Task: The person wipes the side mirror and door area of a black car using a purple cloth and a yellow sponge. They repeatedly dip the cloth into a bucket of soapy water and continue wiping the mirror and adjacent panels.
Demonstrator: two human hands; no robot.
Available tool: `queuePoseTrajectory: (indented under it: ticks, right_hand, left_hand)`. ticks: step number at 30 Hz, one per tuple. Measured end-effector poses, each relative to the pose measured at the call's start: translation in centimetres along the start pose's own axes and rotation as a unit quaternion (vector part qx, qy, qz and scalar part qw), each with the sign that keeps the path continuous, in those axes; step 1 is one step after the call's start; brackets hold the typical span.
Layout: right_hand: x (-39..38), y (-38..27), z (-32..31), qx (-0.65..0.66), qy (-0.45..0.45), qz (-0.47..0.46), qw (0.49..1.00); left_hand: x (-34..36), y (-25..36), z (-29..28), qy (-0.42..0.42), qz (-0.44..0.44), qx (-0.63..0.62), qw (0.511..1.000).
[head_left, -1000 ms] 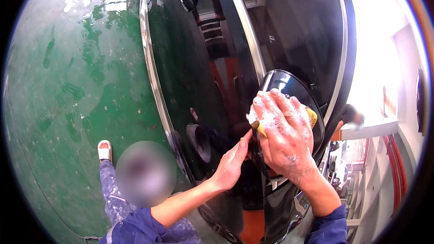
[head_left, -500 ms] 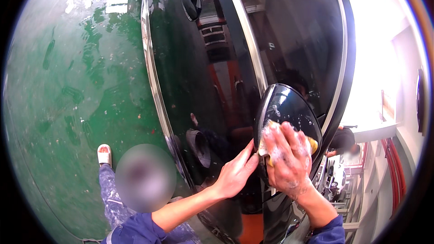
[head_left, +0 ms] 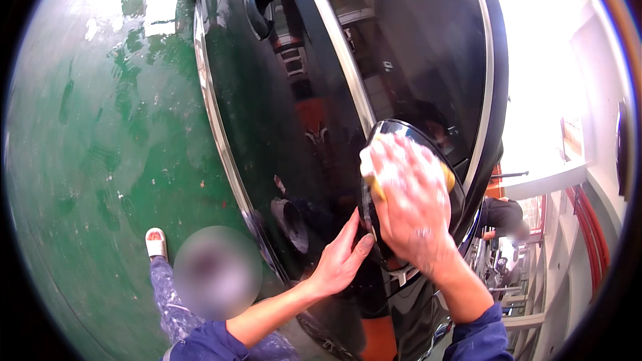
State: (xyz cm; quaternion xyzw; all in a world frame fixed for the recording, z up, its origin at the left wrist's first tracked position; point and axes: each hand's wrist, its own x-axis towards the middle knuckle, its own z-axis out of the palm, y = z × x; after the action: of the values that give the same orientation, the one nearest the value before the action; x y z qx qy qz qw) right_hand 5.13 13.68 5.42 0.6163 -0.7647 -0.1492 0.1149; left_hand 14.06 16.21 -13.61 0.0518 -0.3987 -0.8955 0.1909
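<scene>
The black side mirror (head_left: 457, 206) of a black car stands out from the door beside the window (head_left: 421, 47). Spread over the mirror's upper part is my right hand (head_left: 411, 197), covered in white suds and slightly blurred by motion. It presses a yellow sponge (head_left: 449, 178) against the casing, and only the sponge's edges show. My left hand (head_left: 338, 264) has its fingers stretched out and its thumb apart, with fingertips at the mirror's lower left edge. It grips nothing. The mirror's middle is hidden beneath my right hand.
The glossy car door (head_left: 314, 187), with a handle (head_left: 259, 10) and chrome trim, fills the middle. Wet green floor (head_left: 127, 134) lies left, near a foot in a light slipper (head_left: 156, 243). Another person in dark clothes (head_left: 501, 215) bends beyond the car at right.
My right hand and the sponge have slid up over the mirror casing, toward its top. My left hand stays by the lower left edge. The whole view has shifted slightly.
</scene>
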Motion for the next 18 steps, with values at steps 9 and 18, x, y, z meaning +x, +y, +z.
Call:
queuePoseTrajectory:
  ticks: [9, 18]
  right_hand:
    - [1.2, 0.5, 0.5, 0.000, 0.041, 0.040, 0.998]
    - [-1.4, 0.3, 0.8, -0.006, 0.044, 0.079, 0.996]
  left_hand:
    - [0.1, -0.3, -0.3, -0.014, 0.006, -0.002, 1.000]
    - [0.5, 0.6, -0.3, -0.003, -0.049, -0.002, 0.999]
